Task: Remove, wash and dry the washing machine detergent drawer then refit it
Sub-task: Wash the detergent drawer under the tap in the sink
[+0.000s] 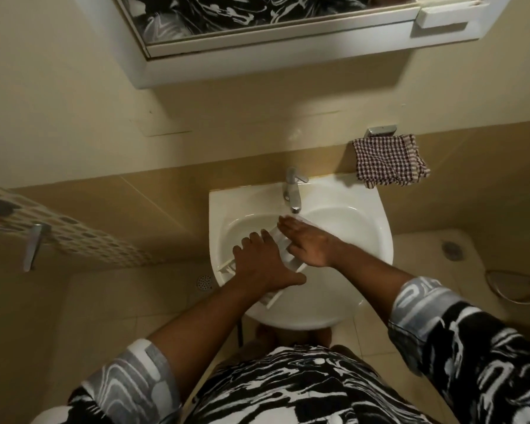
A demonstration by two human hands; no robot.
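Observation:
The white detergent drawer [288, 258] lies slanted across the white sink [377, 240], its far end under the chrome tap [292, 191]. My left hand [260, 261] grips the drawer's near half from above, fingers spread over its edge. My right hand [306, 243] lies flat on the far half, fingers reaching toward the spout. Most of the drawer is hidden under both hands. Whether water is running I cannot tell.
A checked cloth [389, 160] hangs on a chrome holder on the wall right of the tap. A mirror cabinet [257, 50] juts out overhead. A perforated white rack [74, 237] with metal brackets sits at left. Floor drains [205, 282] lie beside the sink.

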